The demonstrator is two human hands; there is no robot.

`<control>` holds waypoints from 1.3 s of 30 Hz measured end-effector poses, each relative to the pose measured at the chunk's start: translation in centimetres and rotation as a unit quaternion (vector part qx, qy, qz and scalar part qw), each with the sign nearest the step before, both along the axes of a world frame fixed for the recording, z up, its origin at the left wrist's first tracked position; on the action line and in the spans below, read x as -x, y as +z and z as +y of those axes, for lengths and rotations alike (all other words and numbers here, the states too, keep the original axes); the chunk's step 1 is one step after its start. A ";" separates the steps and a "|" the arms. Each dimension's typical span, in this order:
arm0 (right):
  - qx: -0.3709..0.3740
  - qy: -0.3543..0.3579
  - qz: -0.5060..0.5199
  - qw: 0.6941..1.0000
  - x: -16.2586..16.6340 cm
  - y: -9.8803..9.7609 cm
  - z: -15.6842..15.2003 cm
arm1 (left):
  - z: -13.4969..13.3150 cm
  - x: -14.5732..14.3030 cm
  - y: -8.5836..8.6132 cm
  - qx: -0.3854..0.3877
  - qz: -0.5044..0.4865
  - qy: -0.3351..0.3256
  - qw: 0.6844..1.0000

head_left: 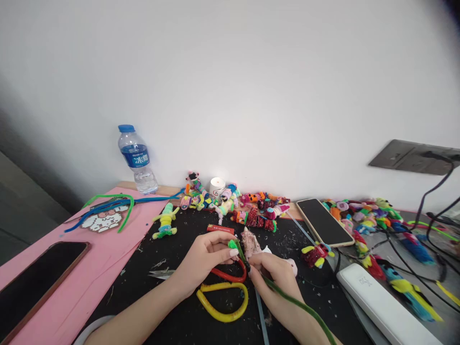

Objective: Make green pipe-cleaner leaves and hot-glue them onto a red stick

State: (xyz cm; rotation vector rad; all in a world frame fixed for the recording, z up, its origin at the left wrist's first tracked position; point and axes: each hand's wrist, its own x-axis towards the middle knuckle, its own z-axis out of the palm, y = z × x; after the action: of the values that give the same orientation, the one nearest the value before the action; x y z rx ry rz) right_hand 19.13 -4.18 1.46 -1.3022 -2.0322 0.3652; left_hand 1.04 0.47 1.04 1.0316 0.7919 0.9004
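Observation:
Between the fingertips of my left hand is a small bright green fuzzy piece. My right hand pinches a dark green pipe cleaner, whose long tail runs over the wrist toward the lower right. The pipe cleaner's other end meets the bright green piece between both hands. Scissors with a yellow and a red handle lie beneath my left hand, blades pointing left. Just beyond my fingers sits a pinkish-brown fuzzy object, partly covered.
Pipe-cleaner figures line the wall, with more heaped at right among cables. A water bottle stands back left. Phones lie on both sides. A white power bank is at front right. Blue pipe cleaners rest on pink sheet.

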 end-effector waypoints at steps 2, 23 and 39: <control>0.005 0.009 -0.004 1.000 0.0 0.0 0.0 | 0.0 0.0 0.1 -0.001 -0.004 -0.011 1.000; 0.061 0.061 -0.028 0.996 0.0 0.3 -0.2 | 0.1 0.4 0.2 -0.021 -0.014 -0.139 0.990; 0.031 0.008 -0.035 0.999 -0.2 0.4 -0.2 | 0.6 0.8 0.2 -0.255 0.235 0.028 0.938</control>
State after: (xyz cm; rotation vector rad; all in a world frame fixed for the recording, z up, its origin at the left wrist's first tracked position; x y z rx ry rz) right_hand 19.38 -4.38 1.89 -1.3551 -2.1051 0.3984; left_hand 0.20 1.03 1.26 1.7319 1.0121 0.9424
